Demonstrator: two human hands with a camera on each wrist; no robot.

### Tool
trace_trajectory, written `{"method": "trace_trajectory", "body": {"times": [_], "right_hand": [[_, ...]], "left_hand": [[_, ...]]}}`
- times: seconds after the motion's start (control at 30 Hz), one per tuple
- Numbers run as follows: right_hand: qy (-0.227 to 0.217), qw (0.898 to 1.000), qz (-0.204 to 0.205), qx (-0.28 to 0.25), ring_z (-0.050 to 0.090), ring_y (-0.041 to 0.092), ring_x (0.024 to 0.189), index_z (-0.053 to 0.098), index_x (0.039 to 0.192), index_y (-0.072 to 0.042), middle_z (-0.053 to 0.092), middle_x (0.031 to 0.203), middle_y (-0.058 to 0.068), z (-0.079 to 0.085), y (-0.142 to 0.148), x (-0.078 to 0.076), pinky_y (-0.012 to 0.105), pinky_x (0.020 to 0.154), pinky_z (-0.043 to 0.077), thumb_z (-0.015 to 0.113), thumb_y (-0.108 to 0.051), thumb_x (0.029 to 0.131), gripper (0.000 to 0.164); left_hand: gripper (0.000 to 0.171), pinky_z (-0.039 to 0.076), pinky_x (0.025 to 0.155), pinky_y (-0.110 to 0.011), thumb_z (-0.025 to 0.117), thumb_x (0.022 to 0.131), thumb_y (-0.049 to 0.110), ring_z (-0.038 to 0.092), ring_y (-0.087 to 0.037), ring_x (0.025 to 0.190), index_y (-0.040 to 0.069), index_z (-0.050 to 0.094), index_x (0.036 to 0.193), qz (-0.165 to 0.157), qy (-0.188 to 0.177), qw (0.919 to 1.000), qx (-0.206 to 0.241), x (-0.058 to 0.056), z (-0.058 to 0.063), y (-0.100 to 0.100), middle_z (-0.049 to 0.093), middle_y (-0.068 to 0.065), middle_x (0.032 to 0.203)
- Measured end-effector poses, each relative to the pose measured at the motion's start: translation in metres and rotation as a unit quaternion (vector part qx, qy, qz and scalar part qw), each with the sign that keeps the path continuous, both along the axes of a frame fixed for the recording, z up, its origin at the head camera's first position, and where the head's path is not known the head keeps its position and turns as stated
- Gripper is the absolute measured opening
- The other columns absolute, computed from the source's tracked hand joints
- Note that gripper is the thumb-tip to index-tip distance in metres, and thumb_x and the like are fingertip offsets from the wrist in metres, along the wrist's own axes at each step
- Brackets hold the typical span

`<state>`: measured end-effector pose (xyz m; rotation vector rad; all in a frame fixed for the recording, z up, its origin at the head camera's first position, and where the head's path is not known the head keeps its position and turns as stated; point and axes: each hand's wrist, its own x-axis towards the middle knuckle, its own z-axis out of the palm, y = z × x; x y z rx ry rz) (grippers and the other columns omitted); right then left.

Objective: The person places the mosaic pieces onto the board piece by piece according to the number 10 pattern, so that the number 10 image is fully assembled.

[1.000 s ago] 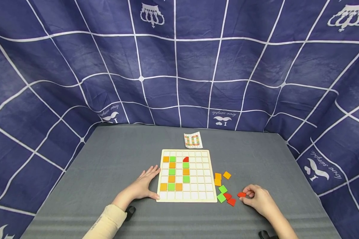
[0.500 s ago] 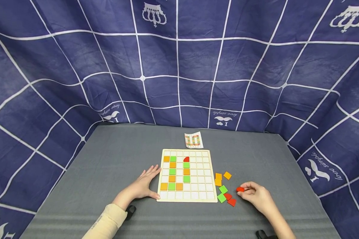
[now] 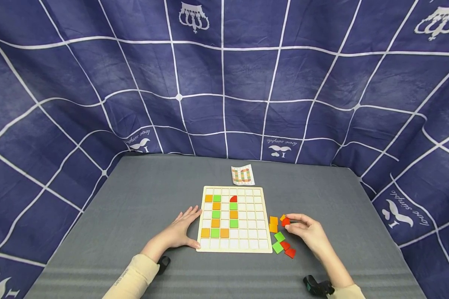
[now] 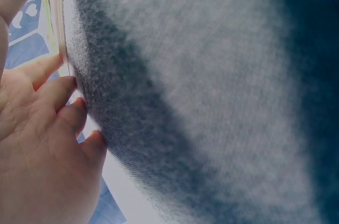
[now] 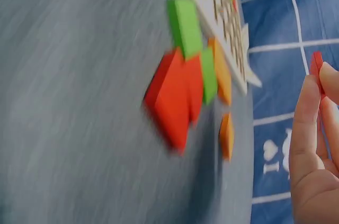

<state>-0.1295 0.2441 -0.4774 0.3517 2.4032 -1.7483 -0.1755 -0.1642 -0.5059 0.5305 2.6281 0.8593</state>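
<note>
My left hand (image 3: 177,232) rests at the left side of a white grid board (image 3: 252,245), fingers spread and straight, with fingertips and thumb touching its edge. In the left wrist view those fingertips (image 4: 95,138) are at the board's rim. My right hand (image 3: 310,234) pinches a red tile (image 3: 285,222) between thumb and fingers, raised right of the board; the same red tile (image 5: 317,65) shows edge-on in the right wrist view. On the board lie orange and green square tiles in two columns, plus a red rounded tile (image 3: 233,199) atop the right column.
Right of the board lie loose orange tiles (image 3: 273,224), green tiles (image 3: 277,248) and red tiles (image 3: 290,253), some overlapping. Behind the board is a pattern card (image 3: 243,175) with a coloured grid. A blue curtain (image 3: 247,74) hangs around the grey table (image 3: 164,178).
My right hand has lifted the red tile and carried it left and away from me, now overlapping the far orange tile in the head view. My left hand has stayed at the board.
</note>
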Motion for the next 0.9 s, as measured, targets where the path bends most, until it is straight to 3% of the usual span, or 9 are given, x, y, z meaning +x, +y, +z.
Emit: {"method": "trace_trajectory", "body": {"times": [0.13, 0.37, 0.47, 0.63, 0.9], "right_hand": [[0.012, 0.999, 0.022, -0.023, 0.072, 0.019, 0.091, 0.063, 0.127, -0.001, 0.075, 0.101, 0.012, 0.001, -0.022, -0.008, 0.027, 0.079, 0.058, 0.077, -0.013, 0.084, 0.047], [0.019, 0.993, 0.106, -0.040, 0.072, 0.021, 0.085, 0.067, 0.120, 0.003, 0.075, 0.089, 0.013, -0.007, -0.067, -0.021, 0.025, 0.070, 0.056, 0.076, -0.006, 0.083, 0.039], [0.020, 0.990, 0.139, -0.028, 0.071, 0.017, 0.081, 0.070, 0.115, 0.001, 0.075, 0.087, 0.012, -0.013, -0.084, -0.025, 0.022, 0.066, 0.054, 0.076, -0.006, 0.083, 0.033], [0.058, 0.981, 0.184, 0.009, 0.068, 0.012, 0.076, 0.074, 0.106, -0.003, 0.075, 0.086, 0.011, -0.023, -0.104, -0.027, 0.019, 0.065, 0.053, 0.075, -0.004, 0.082, 0.024], [0.108, 0.966, 0.221, 0.082, 0.062, 0.004, 0.072, 0.077, 0.099, -0.010, 0.073, 0.083, 0.004, -0.027, -0.121, -0.027, 0.017, 0.065, 0.051, 0.073, -0.002, 0.083, 0.019]], "left_hand": [[0.117, 0.012, 0.123, -0.058, 0.094, 0.059, 0.034, 0.015, -0.038, 0.152, 0.004, 0.033, 0.153, 0.000, 0.001, 1.0000, -0.002, 0.000, 0.000, -0.001, 0.024, -0.018, 0.162], [0.116, 0.012, 0.122, -0.059, 0.094, 0.059, 0.035, 0.015, -0.038, 0.152, 0.004, 0.033, 0.153, -0.002, 0.000, 1.0000, -0.003, 0.001, 0.002, -0.001, 0.023, -0.018, 0.162], [0.116, 0.012, 0.122, -0.059, 0.093, 0.060, 0.034, 0.014, -0.038, 0.152, 0.004, 0.032, 0.153, -0.002, -0.001, 1.0000, -0.001, 0.001, 0.003, 0.000, 0.023, -0.018, 0.162], [0.116, 0.011, 0.123, -0.058, 0.093, 0.060, 0.034, 0.014, -0.037, 0.152, 0.004, 0.032, 0.154, -0.003, -0.001, 1.0000, -0.004, 0.002, 0.003, 0.000, 0.023, -0.018, 0.163], [0.116, 0.011, 0.123, -0.057, 0.094, 0.059, 0.032, 0.015, -0.037, 0.152, 0.005, 0.032, 0.154, 0.002, -0.004, 1.0000, -0.006, 0.002, 0.004, 0.001, 0.023, -0.018, 0.163]]}}
